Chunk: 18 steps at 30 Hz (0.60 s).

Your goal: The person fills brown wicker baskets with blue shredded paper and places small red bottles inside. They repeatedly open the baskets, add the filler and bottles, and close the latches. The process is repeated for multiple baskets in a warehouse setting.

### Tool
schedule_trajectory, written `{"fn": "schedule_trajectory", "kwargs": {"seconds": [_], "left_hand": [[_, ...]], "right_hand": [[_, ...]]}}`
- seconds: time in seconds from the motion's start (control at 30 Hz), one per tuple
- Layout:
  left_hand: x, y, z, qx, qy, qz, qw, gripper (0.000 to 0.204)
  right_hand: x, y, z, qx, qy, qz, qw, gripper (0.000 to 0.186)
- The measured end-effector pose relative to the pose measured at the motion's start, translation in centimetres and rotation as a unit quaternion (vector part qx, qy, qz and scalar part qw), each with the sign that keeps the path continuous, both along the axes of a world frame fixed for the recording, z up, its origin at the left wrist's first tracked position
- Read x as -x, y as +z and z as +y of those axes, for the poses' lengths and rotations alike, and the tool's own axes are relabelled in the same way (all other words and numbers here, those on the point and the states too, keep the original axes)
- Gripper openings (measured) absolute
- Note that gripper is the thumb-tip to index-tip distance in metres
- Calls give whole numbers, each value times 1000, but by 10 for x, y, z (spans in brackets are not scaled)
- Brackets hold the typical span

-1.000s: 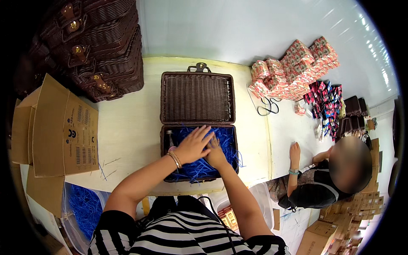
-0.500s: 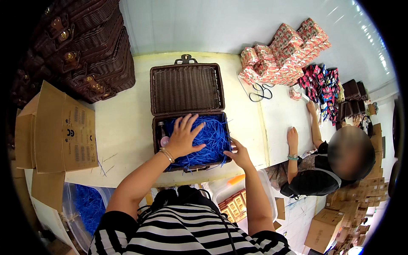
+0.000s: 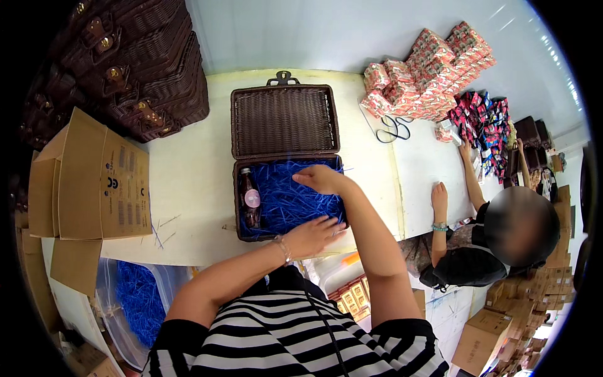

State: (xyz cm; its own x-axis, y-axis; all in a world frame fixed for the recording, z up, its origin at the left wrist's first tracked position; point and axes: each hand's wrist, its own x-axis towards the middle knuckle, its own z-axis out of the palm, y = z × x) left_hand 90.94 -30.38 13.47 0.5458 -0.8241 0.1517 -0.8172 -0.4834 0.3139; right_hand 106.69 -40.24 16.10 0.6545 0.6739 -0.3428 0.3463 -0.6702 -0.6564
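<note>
Two hands are bracketing the blue shred (image 3: 276, 196) in an open basket (image 3: 238, 210).
The basket is lying on the desk (image 3: 188, 176), its lid (image 3: 284, 122) folding back, seemingly giving both hands clear reach. The right hand (image 3: 319, 179) is hanging over the shred's far side, fingers bunching together; I cannot tell whether it is pinching strands. The left hand (image 3: 312, 237) is spreading flat across the front rim, perhaps steadying that edge. The bottle (image 3: 251, 213) is lying along the left wall, the shred probably cushioning it.
</note>
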Motion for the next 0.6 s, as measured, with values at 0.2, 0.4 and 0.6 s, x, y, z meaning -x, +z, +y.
{"fn": "schedule_trajectory", "kwargs": {"seconds": [0.2,0.4,0.6], "left_hand": [[-40,-21,27,-123,55,174,976,54],[-43,-54,58,12,51,77,996,39],[-44,30,72,206,157,-60,964,33]], "right_hand": [[25,79,-64,-154,-197,-26,968,14],[106,32,-105,-38,-42,-161,985,21],[133,-11,-77,1,30,-199,980,38]]}}
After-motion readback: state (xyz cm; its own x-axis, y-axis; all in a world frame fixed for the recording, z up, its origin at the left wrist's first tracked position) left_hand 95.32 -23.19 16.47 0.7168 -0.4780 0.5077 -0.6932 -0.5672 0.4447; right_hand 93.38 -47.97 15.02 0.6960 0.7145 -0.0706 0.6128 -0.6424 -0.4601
